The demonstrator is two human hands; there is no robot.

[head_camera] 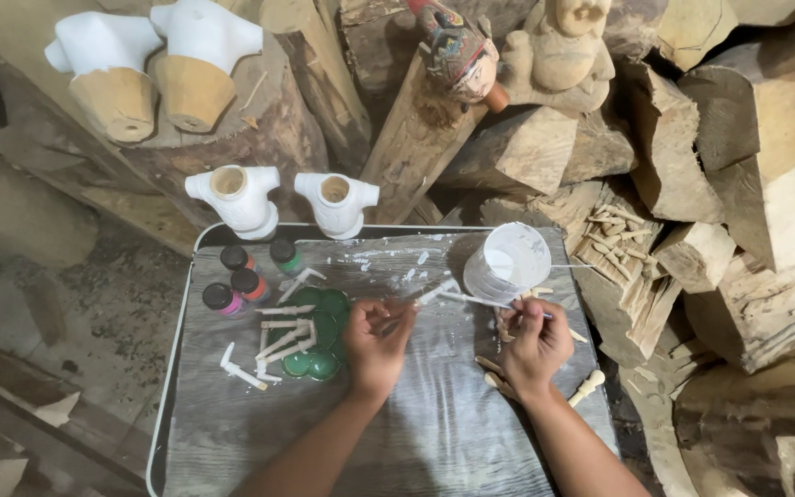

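Near the middle of the frame, the left hand (377,345) is pinching a thin white-painted wooden stick (436,294) between closed fingertips, while the right hand (534,342) is gripping a slim paintbrush (489,302), fingers curled tight around its handle and its tip reaching toward that stick. Both are working just above a grey, paint-smeared tray table (434,433). Just beyond the brush, a clear plastic cup of white paint (508,260) is standing upright. Left of the left hand, more white-painted sticks (285,336) are drying across a green palette (322,331), with small paint bottles (239,281) clustered beside it. Unpainted wooden pegs (587,387) are lying by the right wrist, near the tray's right edge. At the tray's far edge two white-painted figure torsos (282,198) are resting, two more (154,69) are sitting on a log at upper left, and carved figures (508,46) are leaning among split timber at the top.

As a judgement, the cup is sitting close to the brush hand; a careless sweep could tip it, and wet sticks could smudge if brushed by the forearm.
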